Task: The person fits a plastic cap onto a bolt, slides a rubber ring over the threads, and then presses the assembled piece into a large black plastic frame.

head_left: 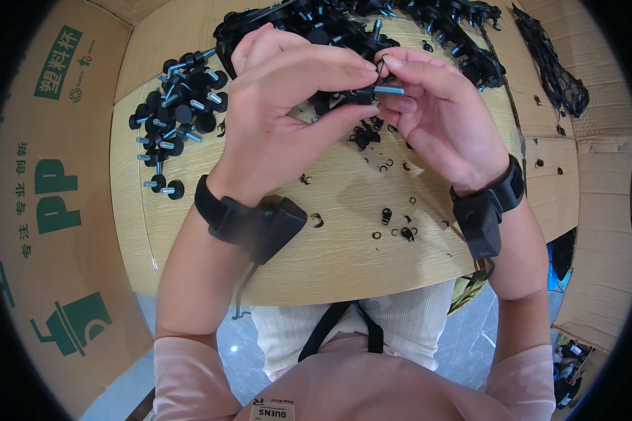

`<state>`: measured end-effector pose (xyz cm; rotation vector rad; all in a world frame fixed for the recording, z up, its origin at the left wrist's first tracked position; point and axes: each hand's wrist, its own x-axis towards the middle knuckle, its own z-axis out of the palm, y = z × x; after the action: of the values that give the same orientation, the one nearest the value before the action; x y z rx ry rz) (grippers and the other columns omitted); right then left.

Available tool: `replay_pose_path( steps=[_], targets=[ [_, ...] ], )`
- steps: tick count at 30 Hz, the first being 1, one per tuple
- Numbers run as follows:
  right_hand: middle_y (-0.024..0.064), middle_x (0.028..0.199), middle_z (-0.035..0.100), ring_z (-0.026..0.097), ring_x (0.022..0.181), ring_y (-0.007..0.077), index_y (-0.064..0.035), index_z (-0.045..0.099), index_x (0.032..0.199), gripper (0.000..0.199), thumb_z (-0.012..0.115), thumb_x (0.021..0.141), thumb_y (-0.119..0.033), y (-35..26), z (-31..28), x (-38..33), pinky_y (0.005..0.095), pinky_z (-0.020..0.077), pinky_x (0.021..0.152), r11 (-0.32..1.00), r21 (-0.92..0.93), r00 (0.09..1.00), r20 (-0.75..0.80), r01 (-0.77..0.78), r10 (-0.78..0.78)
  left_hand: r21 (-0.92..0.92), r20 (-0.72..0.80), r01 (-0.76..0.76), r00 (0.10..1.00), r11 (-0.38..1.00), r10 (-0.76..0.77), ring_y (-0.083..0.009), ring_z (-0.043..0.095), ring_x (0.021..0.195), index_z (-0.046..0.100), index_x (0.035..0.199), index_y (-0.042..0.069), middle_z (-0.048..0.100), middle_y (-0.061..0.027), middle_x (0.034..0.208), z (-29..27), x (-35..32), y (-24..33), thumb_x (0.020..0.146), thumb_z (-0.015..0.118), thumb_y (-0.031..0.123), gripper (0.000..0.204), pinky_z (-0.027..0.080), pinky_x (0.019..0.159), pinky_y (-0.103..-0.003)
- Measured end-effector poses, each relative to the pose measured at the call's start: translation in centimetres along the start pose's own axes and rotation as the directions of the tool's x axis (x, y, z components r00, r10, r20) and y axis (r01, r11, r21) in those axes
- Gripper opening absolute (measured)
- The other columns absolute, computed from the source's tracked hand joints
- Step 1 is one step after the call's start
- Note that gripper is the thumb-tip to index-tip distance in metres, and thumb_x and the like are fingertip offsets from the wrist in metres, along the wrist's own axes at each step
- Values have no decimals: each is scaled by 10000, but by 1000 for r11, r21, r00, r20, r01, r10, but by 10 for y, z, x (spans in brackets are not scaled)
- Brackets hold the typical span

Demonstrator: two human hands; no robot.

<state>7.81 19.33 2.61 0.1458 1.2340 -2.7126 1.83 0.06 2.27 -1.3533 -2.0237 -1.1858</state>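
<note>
Both hands are raised together in the upper middle of the frame. A black-headed screw (378, 91) with a bluish shaft is pinched between the thumb and fingers of the left hand (288, 112), and its shaft is gripped by the fingertips of the right hand (435, 116), where a small black ring (385, 67) is also held. More screws (175, 119) are piled at upper left on the wooden table (330, 245). Loose black clips (393, 221) are scattered below the hands.

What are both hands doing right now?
Left hand: shut on the black knob of a screw.
Right hand: shut on a small black ring.
</note>
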Motion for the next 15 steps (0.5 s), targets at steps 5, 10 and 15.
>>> replay_pose_path(
  steps=[5,10,15],
  targets=[
    [-65,687,466,412,604,52,-58,610,864,65,600,916,-95,-18,-19,5,227,390,606,995,-8,975,-198,101,-100,53,86,-40,996,998,36,-167,562,851,746,906,106,736,-15,988,1,3,15,604,876,99,329,389,946,-361],
    [-59,777,613,444,636,31,-55,697,981,133,644,907,-151,-29,-34,12,205,384,609,926,-294,971,18,235,-240,18,75,8,997,1000,-9,-166,566,853,741,907,89,736,-23,987,1,1,10,600,880,102,337,375,973,-375],
    [-40,830,655,515,703,20,-38,716,1046,191,648,908,-151,-22,-21,9,187,406,634,854,-480,978,52,202,-203,-61,3,37,999,997,-37,-183,576,870,695,935,50,717,-54,993,2,-3,4,631,852,19,343,412,930,-357]
  ],
)
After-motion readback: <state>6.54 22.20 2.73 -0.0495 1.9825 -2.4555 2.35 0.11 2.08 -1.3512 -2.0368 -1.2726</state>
